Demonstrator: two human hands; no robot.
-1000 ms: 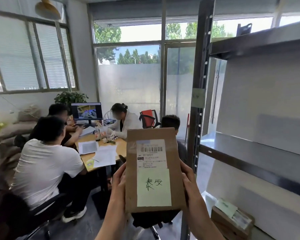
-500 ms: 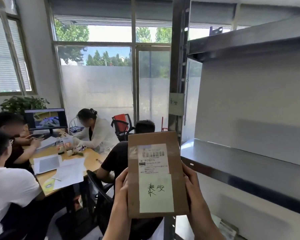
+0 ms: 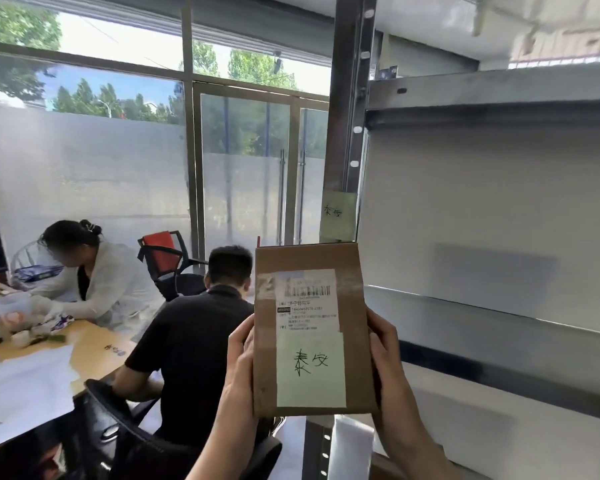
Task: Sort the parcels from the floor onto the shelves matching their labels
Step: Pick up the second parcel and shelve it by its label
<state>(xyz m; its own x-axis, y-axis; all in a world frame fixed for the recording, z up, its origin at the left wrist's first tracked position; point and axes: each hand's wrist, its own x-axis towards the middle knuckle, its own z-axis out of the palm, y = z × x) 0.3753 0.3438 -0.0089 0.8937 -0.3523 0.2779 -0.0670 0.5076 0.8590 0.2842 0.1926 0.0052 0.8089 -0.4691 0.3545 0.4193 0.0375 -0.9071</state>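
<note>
Parcel [image 3: 312,330], one flat brown cardboard rectangle, is held upright in front of the metal shelving unit, at the height of a bare shelf [image 3: 499,327]. Its face carries two labels: a white printed shipping label [image 3: 307,299] with a barcode, under glossy clear tape, and below it a pale green sticky note [image 3: 310,370] with two handwritten black characters. The left hand [image 3: 239,368] clasps the left edge, fingers curled round it; the right hand [image 3: 387,362] clasps the right edge likewise. Just above the parcel, a second pale green note [image 3: 338,215] with similar handwriting sticks to the dark perforated upright post [image 3: 349,98]. Two people sit at a wooden table [image 3: 87,344] to the left.
</note>
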